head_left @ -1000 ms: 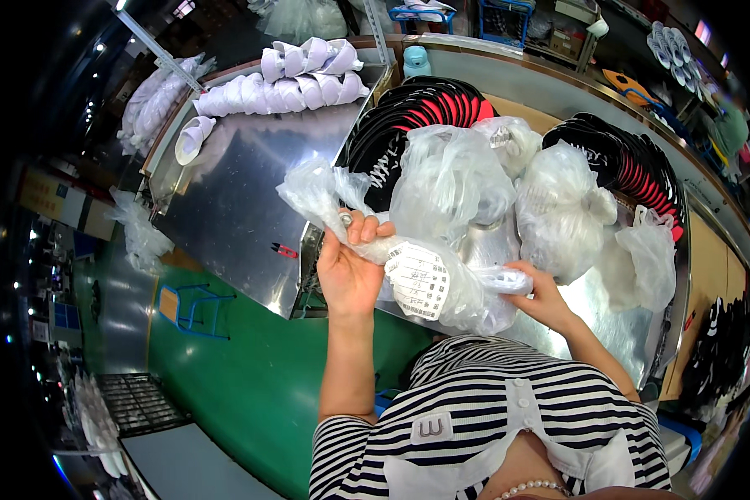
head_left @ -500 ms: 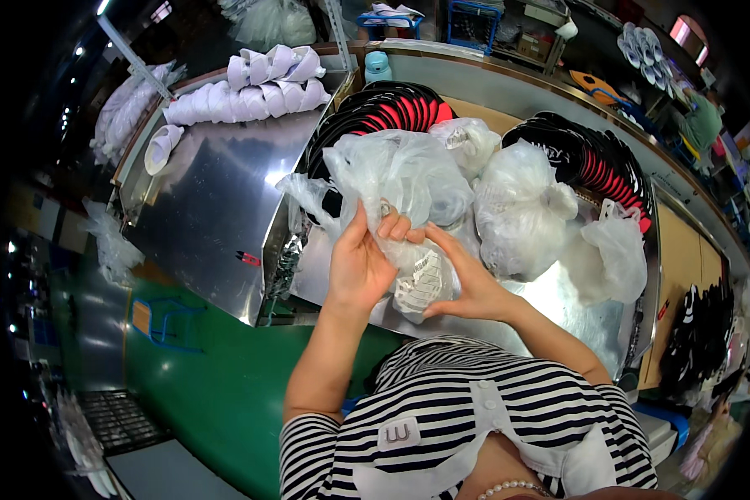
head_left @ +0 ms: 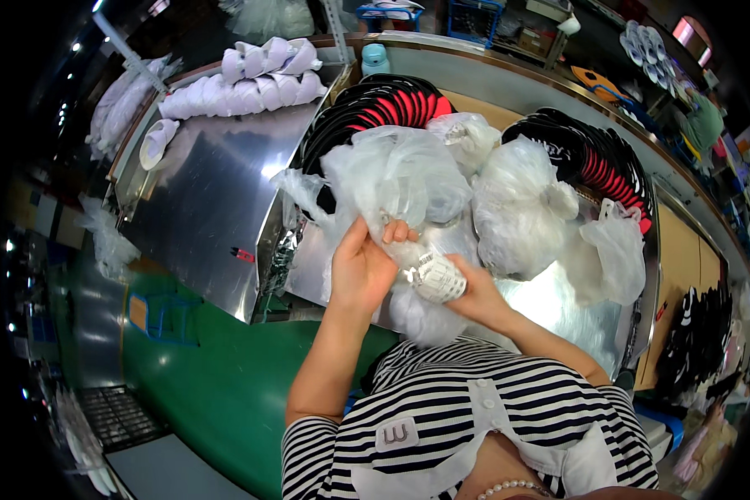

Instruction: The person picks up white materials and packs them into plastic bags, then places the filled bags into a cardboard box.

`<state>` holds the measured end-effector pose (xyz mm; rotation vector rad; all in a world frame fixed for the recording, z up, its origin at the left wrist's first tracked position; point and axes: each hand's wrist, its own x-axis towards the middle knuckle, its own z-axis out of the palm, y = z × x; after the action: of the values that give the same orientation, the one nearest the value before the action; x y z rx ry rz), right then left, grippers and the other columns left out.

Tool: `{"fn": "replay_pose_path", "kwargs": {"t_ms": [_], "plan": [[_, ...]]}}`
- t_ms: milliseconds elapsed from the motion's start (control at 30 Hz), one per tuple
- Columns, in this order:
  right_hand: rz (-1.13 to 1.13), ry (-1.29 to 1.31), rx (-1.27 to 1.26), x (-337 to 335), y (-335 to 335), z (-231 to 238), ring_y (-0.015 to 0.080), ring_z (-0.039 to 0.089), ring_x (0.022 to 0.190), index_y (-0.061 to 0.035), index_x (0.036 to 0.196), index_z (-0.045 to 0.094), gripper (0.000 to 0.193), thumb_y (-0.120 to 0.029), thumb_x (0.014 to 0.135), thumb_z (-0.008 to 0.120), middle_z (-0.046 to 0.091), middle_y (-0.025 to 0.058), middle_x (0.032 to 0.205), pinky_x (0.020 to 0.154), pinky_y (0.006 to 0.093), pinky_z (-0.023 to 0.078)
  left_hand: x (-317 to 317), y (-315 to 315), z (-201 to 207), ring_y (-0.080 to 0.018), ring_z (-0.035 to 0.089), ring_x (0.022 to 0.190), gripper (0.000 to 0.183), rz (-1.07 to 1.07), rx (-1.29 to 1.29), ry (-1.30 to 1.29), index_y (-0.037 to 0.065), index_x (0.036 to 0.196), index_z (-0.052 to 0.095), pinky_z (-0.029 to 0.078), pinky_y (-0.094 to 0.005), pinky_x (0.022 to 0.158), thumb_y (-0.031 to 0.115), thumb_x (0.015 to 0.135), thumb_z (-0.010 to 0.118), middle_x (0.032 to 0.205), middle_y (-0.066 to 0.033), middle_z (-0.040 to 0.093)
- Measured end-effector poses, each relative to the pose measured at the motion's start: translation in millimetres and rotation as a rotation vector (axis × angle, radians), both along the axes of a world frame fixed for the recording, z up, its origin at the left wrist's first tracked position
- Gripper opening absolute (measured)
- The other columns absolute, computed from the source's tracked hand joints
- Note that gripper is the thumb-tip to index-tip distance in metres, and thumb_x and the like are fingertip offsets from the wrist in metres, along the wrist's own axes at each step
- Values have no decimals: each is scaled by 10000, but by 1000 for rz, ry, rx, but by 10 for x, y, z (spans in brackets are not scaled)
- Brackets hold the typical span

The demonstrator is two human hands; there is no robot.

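Note:
My left hand (head_left: 363,265) is closed on the gathered film of a large clear plastic bag (head_left: 400,171), its fingers curled into it. Just to its right, my right hand (head_left: 482,293) grips a bundle of small white printed labels (head_left: 438,278). Whether the labels lie inside the film or against it, I cannot tell. Loose clear film (head_left: 425,318) hangs below them, close to my striped shirt.
More filled plastic bags (head_left: 521,208) stand on the metal table to the right. Behind are rows of black and red curved pieces (head_left: 392,104). White curved pieces (head_left: 246,98) lie at the far left, and a small red tool (head_left: 242,254) rests on the left tabletop.
My right hand has moved slightly right and closed round the labels, which have tilted and shifted right. Film now hangs below them. My left hand stays nearly in place.

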<state>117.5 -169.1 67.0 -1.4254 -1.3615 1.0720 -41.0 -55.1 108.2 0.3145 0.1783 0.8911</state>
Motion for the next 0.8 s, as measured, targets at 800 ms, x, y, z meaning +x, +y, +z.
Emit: {"fn": "replay_pose_path", "kwargs": {"t_ms": [800], "plan": [[-75,-598,85,766,-682,-165,249,564,969,-14,987,614,345,6,645,655,611,123,948,874,320,419,-35,-1019,-797,-182,565,911,206,122,-156,313,62,1083,503,428,-395,948,83,897,587,888,-50,563]]}}
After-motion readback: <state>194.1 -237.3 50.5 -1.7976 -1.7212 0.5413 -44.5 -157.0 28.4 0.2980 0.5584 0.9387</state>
